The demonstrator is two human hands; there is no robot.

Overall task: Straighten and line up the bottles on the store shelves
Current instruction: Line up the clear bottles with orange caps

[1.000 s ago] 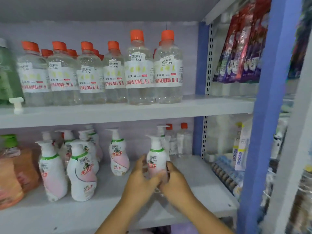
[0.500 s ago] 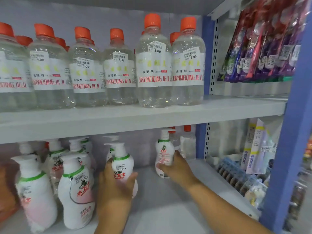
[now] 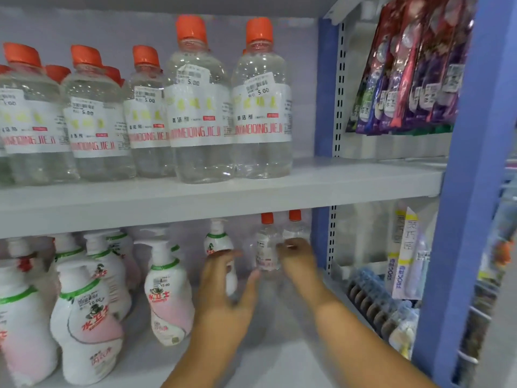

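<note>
At lower centre of the head view, on the lower shelf [image 3: 279,359], two small clear bottles [image 3: 267,254] with orange caps stood at the back, just right of a white pump bottle [image 3: 221,247]. The left hand [image 3: 226,287] reached in with fingers spread and holding nothing, near the pump bottle; the right hand [image 3: 298,260] lay against the clear bottles, its grip blurred beyond telling. These bottles judged light, rigid, smooth plastic, somewhat slippery and easily toppled; best taken round the labelled mid-body, not the cap.
</note>
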